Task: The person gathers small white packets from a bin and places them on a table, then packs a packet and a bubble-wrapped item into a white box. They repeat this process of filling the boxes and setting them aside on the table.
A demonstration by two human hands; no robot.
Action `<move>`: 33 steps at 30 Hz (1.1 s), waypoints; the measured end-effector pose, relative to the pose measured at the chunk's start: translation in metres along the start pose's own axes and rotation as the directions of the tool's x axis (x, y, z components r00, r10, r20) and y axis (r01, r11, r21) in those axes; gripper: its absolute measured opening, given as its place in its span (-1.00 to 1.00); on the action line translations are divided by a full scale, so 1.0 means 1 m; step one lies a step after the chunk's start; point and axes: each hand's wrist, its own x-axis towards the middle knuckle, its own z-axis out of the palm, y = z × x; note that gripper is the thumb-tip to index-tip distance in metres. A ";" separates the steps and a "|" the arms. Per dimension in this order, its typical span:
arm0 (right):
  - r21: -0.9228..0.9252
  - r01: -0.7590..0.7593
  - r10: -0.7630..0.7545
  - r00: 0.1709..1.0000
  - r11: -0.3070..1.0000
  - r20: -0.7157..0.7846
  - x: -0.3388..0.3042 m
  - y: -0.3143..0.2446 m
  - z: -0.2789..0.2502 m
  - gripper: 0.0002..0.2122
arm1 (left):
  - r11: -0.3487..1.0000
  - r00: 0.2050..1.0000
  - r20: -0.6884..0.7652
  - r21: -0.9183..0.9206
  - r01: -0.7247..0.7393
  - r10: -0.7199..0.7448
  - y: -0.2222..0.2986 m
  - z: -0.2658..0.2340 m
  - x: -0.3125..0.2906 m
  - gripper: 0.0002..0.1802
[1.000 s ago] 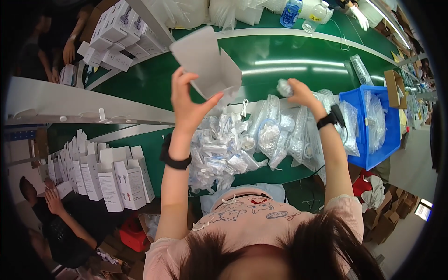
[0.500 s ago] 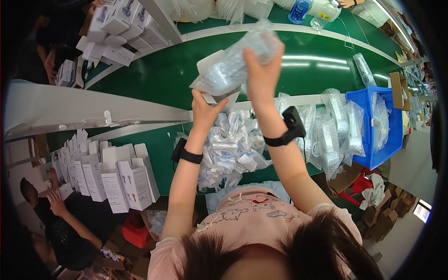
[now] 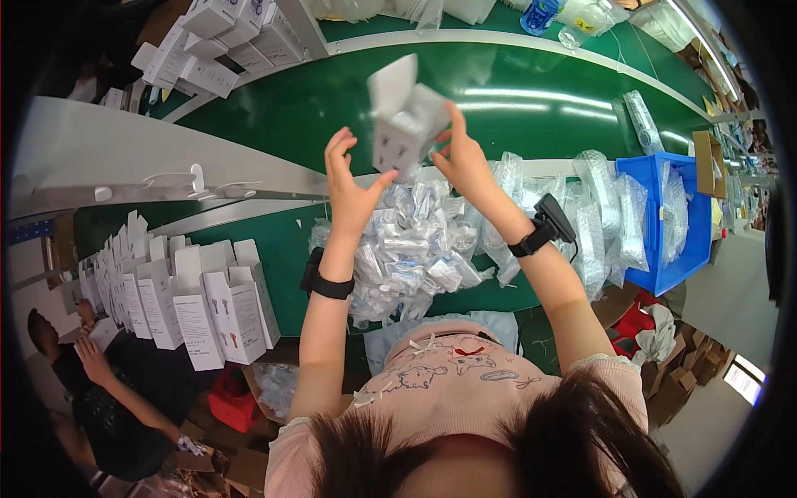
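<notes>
A white cardboard box (image 3: 397, 143) with its top flap raised is tilted over the bench, slightly blurred. Something pale and translucent, apparently the bubble-wrap pouch (image 3: 427, 109), shows at its open top. My right hand (image 3: 465, 162) is at the box's right side, its fingers against the edge and partly hidden behind it. On the other side is my left hand (image 3: 352, 195), fingers spread apart and thumb tip by the box's lower corner. Just below both hands is a heap of small clear plastic packets (image 3: 415, 249).
Rows of upright open white boxes (image 3: 199, 307) stand at left, beside a metal post (image 3: 166, 166). Bubble-wrap pouches (image 3: 594, 216) and a blue bin (image 3: 664, 270) are at right. Two bottles (image 3: 541, 15) stand at the back. Another person (image 3: 124, 382) sits at lower left.
The bubble-wrap pouch, held over the box by my right hand before, now seems to be inside it. My right hand has come down to the box's side; my left fingers have spread.
</notes>
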 end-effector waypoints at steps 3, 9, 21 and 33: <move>0.103 -0.005 0.002 1.000 0.995 0.028 0.005 0.008 0.004 -0.57 | 0.993 0.998 0.039 0.113 -0.042 0.038 0.016 0.003 0.013 -0.21; -0.051 0.438 -0.439 0.898 0.898 -0.021 0.010 0.001 0.014 -0.63 | 0.990 0.986 -0.087 0.042 -0.138 0.141 0.011 0.028 0.043 -0.30; -0.374 0.115 0.106 0.847 0.920 0.520 -0.007 0.075 0.035 -0.77 | 0.909 0.997 -0.041 0.410 0.076 -0.065 0.023 0.005 0.027 -0.78; -0.069 0.277 -0.220 0.871 0.958 0.440 -0.031 0.039 -0.022 -0.80 | 0.944 0.997 -0.023 0.320 0.081 -0.077 0.028 0.006 0.023 -0.82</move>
